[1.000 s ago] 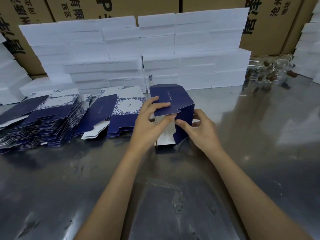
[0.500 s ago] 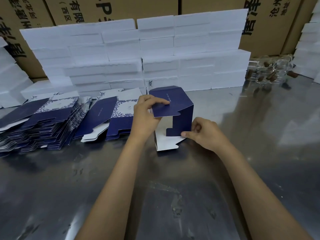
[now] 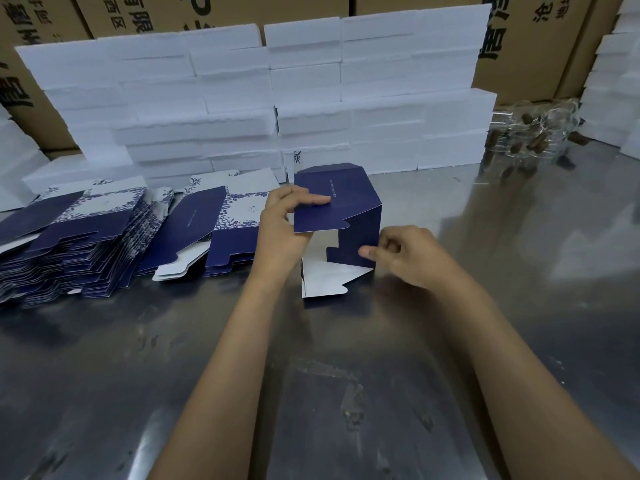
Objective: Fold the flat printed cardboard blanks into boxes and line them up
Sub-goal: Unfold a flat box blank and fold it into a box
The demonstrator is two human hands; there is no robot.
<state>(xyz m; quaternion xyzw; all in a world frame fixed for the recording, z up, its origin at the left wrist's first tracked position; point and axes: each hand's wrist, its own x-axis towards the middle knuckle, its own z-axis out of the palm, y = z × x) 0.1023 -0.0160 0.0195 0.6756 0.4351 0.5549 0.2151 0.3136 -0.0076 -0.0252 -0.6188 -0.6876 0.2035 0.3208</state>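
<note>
On the metal table [image 3: 519,271], just in front of the white foam blocks [image 3: 381,109], I see a half-formed navy box [image 3: 360,216] standing with its near end open. My left hand [image 3: 280,230] pinches the top panel, forefinger laid flat across it. My right hand [image 3: 405,254], fingers curled, presses a fingertip against the right wall. Flat blanks [image 3: 86,233] lie stacked to the left.
</note>
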